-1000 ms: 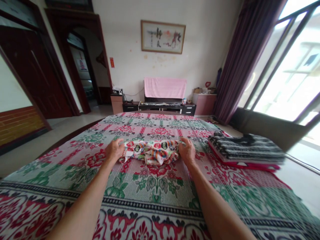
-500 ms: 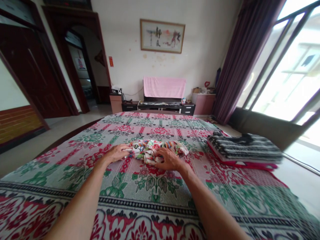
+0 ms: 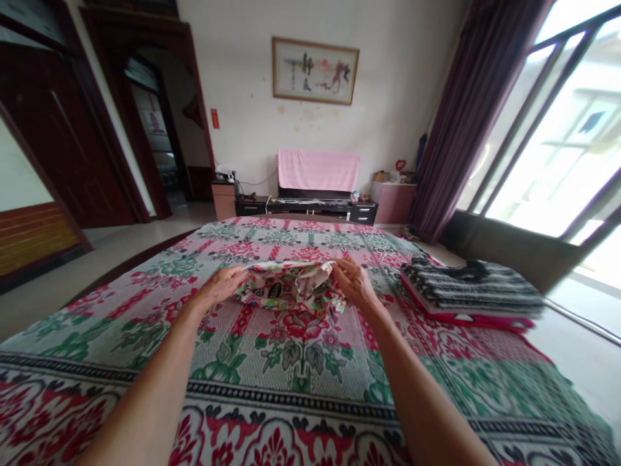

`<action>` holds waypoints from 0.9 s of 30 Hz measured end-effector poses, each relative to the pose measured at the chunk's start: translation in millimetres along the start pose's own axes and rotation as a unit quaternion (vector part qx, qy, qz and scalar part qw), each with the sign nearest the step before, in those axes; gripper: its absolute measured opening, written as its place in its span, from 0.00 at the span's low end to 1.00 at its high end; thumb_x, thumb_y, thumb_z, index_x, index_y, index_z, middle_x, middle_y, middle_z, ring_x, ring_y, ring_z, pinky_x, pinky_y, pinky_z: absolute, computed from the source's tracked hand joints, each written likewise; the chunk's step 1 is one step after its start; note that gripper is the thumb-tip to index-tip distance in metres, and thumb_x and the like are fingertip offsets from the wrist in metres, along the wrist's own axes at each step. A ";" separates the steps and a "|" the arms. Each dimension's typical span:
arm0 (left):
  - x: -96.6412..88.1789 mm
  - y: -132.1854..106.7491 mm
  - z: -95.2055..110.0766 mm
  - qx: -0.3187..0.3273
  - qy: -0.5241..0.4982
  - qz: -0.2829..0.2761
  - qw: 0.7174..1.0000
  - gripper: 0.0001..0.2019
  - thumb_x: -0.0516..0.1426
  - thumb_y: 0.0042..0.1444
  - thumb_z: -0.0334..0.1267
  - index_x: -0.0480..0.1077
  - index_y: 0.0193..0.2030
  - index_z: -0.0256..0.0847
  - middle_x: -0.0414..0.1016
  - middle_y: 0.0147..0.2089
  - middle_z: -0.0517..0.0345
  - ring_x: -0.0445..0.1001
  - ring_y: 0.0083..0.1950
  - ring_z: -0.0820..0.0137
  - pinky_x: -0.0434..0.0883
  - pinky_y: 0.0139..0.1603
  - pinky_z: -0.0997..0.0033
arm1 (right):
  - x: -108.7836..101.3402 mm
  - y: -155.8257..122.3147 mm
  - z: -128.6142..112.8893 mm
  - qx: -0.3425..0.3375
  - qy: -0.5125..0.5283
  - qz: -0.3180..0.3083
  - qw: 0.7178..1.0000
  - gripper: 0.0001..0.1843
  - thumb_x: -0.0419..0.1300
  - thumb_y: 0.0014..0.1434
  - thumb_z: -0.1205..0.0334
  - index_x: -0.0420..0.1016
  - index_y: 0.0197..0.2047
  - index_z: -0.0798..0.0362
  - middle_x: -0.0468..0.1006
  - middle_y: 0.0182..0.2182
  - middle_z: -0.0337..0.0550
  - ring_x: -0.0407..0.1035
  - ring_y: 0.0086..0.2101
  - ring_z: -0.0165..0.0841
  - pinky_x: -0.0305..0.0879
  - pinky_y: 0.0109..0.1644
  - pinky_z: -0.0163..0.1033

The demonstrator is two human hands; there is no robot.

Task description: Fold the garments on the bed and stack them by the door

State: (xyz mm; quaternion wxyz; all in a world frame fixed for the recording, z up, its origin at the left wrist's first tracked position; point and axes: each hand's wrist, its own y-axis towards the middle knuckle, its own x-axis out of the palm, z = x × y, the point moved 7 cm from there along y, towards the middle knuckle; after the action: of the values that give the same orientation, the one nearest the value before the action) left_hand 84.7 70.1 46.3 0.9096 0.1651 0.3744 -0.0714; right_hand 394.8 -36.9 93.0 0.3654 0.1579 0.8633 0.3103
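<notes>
A crumpled white cloth garment (image 3: 286, 288) with a colourful print hangs between my hands in the middle of the bed. My left hand (image 3: 227, 283) is closed on its left end, fingers pinched at the upper edge. At the right end, my right hand (image 3: 350, 277) grips the same edge, which is stretched nearly straight between the two. The lower part bunches in folds against the patterned bedspread (image 3: 213, 369). What kind of garment it is cannot be made out.
On the bed's right side lies a stack of folded clothes (image 3: 470, 288), black-and-white striped on top and red below. Past the far edge stands a low cabinet (image 3: 363, 212) beside a screen draped with a pink cloth (image 3: 319, 169). A curtain (image 3: 449, 129) hangs by the window.
My right hand has moved right and away from me, from the cloth's middle to its end. Both hands now grip the edge, pulled taut and lifted; before, the cloth lay bunched.
</notes>
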 end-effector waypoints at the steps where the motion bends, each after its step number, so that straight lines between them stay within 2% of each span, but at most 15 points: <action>1: -2.3 -0.3 5.3 0.007 0.022 0.011 1.000 0.19 0.52 0.48 0.55 0.75 0.28 0.42 0.65 0.19 0.63 0.65 0.25 0.70 0.60 0.26 0.75 | -5.7 1.5 0.5 0.010 -0.021 0.001 1.000 0.18 0.49 0.60 0.55 0.77 0.30 0.52 0.70 0.24 0.40 0.64 0.29 0.30 0.58 0.33 0.32; 4: 0.4 -3.5 12.8 0.008 0.105 -0.024 0.994 0.17 0.53 0.47 0.53 0.73 0.23 0.42 0.58 0.15 0.65 0.58 0.21 0.73 0.52 0.22 0.75 | -9.1 1.6 2.1 0.031 -0.041 -0.059 0.997 0.20 0.50 0.58 0.54 0.69 0.19 0.54 0.60 0.16 0.35 0.56 0.22 0.26 0.50 0.26 0.31; 6: 2.0 -6.0 10.9 -0.006 0.142 -0.048 0.989 0.15 0.55 0.45 0.51 0.73 0.22 0.43 0.57 0.14 0.65 0.58 0.20 0.74 0.50 0.22 0.75 | -5.1 0.2 4.7 0.046 -0.028 -0.097 0.994 0.20 0.51 0.57 0.54 0.65 0.17 0.54 0.56 0.14 0.33 0.52 0.20 0.24 0.47 0.23 0.30; 7: 0.6 -6.4 9.6 -0.013 0.152 -0.043 0.987 0.15 0.55 0.45 0.51 0.73 0.22 0.43 0.58 0.14 0.65 0.58 0.20 0.74 0.50 0.22 0.75 | -3.0 0.1 6.7 0.055 -0.019 -0.099 0.993 0.20 0.52 0.56 0.54 0.64 0.17 0.54 0.56 0.14 0.33 0.52 0.19 0.24 0.46 0.23 0.30; 11: -8.9 -3.6 8.5 -0.023 0.134 0.034 0.990 0.18 0.53 0.48 0.54 0.72 0.22 0.42 0.61 0.15 0.64 0.61 0.22 0.73 0.52 0.24 0.75 | 3.4 3.8 20.7 0.111 0.067 -0.016 0.991 0.20 0.51 0.57 0.49 0.71 0.22 0.54 0.62 0.14 0.34 0.55 0.19 0.26 0.49 0.21 0.30; 14: -8.2 -0.4 9.9 -0.035 0.097 0.063 0.993 0.19 0.51 0.51 0.53 0.76 0.31 0.42 0.69 0.20 0.62 0.68 0.27 0.70 0.58 0.27 0.75 | 8.1 6.7 32.6 0.136 0.138 0.034 0.980 0.22 0.51 0.57 0.46 0.77 0.33 0.55 0.67 0.17 0.36 0.58 0.19 0.27 0.53 0.22 0.31; 16: -6.4 -0.1 14.2 -0.039 0.103 0.078 0.991 0.19 0.50 0.54 0.50 0.77 0.39 0.43 0.76 0.28 0.59 0.73 0.34 0.67 0.63 0.32 0.75 | 8.8 8.1 36.8 0.138 0.149 0.051 0.978 0.22 0.52 0.57 0.48 0.78 0.40 0.56 0.69 0.19 0.36 0.59 0.20 0.27 0.54 0.22 0.31; 18: -2.2 -1.7 27.5 0.002 0.131 0.090 0.987 0.19 0.52 0.53 0.47 0.75 0.47 0.44 0.79 0.41 0.56 0.74 0.44 0.64 0.66 0.42 0.74 | 11.4 8.4 34.6 0.137 0.143 0.047 0.979 0.21 0.52 0.57 0.50 0.78 0.42 0.56 0.71 0.21 0.36 0.60 0.20 0.26 0.55 0.23 0.30; 20: 7.1 -5.9 48.3 0.078 0.157 0.094 0.980 0.25 0.57 0.49 0.47 0.72 0.54 0.44 0.73 0.55 0.53 0.69 0.56 0.60 0.65 0.53 0.70 | 18.8 6.8 22.6 0.124 0.128 0.017 0.984 0.19 0.53 0.57 0.52 0.79 0.41 0.55 0.72 0.21 0.36 0.62 0.22 0.27 0.57 0.24 0.30; 22: 24.4 -11.6 68.9 0.155 0.156 0.068 0.973 0.32 0.61 0.45 0.50 0.69 0.58 0.43 0.67 0.61 0.50 0.64 0.61 0.57 0.62 0.59 0.64 | 32.0 3.3 -0.1 0.085 0.118 -0.042 0.988 0.17 0.54 0.57 0.54 0.79 0.40 0.53 0.75 0.24 0.37 0.65 0.24 0.27 0.60 0.27 0.30; 23: 34.7 -14.3 77.3 0.184 0.142 0.046 0.971 0.32 0.61 0.45 0.50 0.68 0.59 0.42 0.67 0.62 0.50 0.64 0.62 0.57 0.62 0.61 0.63 | 40.5 0.6 -14.4 0.052 0.122 -0.084 0.988 0.15 0.54 0.58 0.56 0.79 0.40 0.52 0.77 0.26 0.37 0.67 0.26 0.27 0.61 0.30 0.30; 25: 54.4 -17.8 88.4 0.222 0.100 0.002 0.970 0.25 0.59 0.49 0.46 0.71 0.55 0.43 0.71 0.59 0.52 0.66 0.59 0.59 0.62 0.61 0.62 | 55.6 -6.6 -40.9 -0.019 0.149 -0.172 0.974 0.15 0.53 0.59 0.58 0.79 0.43 0.50 0.80 0.33 0.37 0.70 0.31 0.28 0.65 0.36 0.31; 27: 65.1 -16.3 88.4 0.216 0.053 -0.021 0.975 0.17 0.54 0.53 0.40 0.76 0.47 0.45 0.76 0.53 0.54 0.70 0.55 0.62 0.64 0.59 0.64 | 59.3 -10.6 -49.9 -0.053 0.160 -0.209 0.963 0.16 0.52 0.60 0.59 0.77 0.46 0.48 0.80 0.37 0.36 0.72 0.34 0.28 0.66 0.39 0.32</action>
State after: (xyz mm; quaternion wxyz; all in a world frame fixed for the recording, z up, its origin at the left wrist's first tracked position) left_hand 184.9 23.1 55.1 0.8297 0.3536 0.4010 -0.1605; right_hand 317.4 -36.3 81.4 0.2867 -0.0976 0.9066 0.2939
